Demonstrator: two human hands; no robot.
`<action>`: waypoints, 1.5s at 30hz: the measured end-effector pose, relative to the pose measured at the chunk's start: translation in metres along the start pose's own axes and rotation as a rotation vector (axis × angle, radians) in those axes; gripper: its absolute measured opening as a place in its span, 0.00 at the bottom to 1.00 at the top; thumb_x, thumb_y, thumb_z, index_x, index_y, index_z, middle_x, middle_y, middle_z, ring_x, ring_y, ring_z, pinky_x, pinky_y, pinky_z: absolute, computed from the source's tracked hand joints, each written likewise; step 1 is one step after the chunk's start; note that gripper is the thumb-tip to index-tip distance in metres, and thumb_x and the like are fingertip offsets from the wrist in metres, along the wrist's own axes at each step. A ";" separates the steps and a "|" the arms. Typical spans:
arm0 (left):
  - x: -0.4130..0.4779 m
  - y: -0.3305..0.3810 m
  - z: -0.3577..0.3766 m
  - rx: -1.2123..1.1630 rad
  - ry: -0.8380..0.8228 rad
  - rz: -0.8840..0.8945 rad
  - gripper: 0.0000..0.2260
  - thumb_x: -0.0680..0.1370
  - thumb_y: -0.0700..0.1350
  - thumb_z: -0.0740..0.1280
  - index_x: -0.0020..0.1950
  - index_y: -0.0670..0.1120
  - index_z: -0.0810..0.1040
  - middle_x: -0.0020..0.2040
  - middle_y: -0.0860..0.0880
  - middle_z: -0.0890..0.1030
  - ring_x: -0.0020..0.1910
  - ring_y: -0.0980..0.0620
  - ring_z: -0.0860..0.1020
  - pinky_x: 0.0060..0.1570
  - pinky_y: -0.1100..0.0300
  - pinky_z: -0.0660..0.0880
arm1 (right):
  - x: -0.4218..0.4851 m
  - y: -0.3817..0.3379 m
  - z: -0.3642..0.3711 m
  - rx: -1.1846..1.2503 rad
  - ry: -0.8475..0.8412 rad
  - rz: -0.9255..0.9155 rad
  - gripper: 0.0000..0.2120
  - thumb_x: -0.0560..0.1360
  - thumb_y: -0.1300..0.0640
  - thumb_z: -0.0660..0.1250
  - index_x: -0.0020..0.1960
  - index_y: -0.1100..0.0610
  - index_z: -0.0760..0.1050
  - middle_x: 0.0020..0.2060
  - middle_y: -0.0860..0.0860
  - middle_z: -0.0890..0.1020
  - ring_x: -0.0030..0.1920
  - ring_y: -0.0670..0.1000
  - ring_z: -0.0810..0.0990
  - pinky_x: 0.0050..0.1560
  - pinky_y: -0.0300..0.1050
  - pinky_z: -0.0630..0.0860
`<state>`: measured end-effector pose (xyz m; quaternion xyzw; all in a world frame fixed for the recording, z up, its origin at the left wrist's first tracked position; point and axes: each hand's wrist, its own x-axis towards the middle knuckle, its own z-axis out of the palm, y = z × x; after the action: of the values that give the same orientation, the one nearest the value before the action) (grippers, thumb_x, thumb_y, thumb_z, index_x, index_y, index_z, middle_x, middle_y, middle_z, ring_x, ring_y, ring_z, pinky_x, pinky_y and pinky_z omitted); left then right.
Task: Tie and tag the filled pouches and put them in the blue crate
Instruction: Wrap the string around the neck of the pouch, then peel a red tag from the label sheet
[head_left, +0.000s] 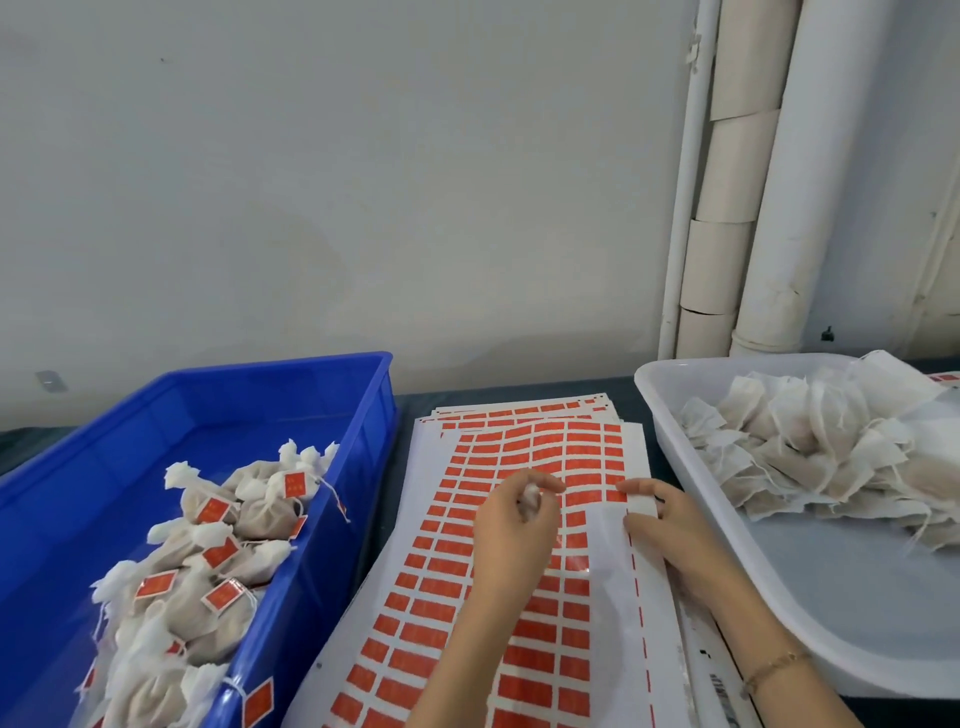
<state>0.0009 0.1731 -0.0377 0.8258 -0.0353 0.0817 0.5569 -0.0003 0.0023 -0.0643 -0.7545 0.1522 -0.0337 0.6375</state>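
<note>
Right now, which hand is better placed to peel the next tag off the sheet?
Right. The right hand pinches the sheet at its edge beside the red tags and holds nothing else. The left hand grips a pouch, so it is busy.
</note>
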 end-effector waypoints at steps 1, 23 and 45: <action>0.002 0.002 0.004 0.032 -0.032 0.010 0.06 0.78 0.47 0.66 0.46 0.58 0.79 0.43 0.64 0.78 0.39 0.65 0.78 0.30 0.75 0.72 | -0.004 0.001 -0.002 -0.018 -0.002 -0.012 0.14 0.74 0.60 0.69 0.54 0.45 0.72 0.50 0.46 0.79 0.45 0.50 0.83 0.35 0.43 0.81; 0.003 -0.036 0.034 0.225 -0.094 0.118 0.17 0.71 0.62 0.71 0.58 0.62 0.79 0.59 0.64 0.78 0.43 0.69 0.74 0.41 0.78 0.69 | -0.022 0.002 0.011 0.279 -0.017 0.101 0.10 0.78 0.58 0.65 0.55 0.64 0.76 0.45 0.65 0.81 0.40 0.63 0.79 0.49 0.58 0.76; -0.003 -0.038 0.029 0.261 -0.077 0.272 0.12 0.76 0.53 0.68 0.58 0.55 0.82 0.46 0.61 0.80 0.40 0.59 0.77 0.48 0.71 0.76 | -0.018 0.003 0.014 0.262 -0.068 0.049 0.04 0.70 0.57 0.71 0.41 0.57 0.77 0.31 0.52 0.83 0.27 0.49 0.82 0.33 0.43 0.79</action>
<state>0.0060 0.1607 -0.0840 0.8812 -0.1569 0.1285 0.4269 -0.0143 0.0201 -0.0676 -0.6615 0.1432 -0.0120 0.7361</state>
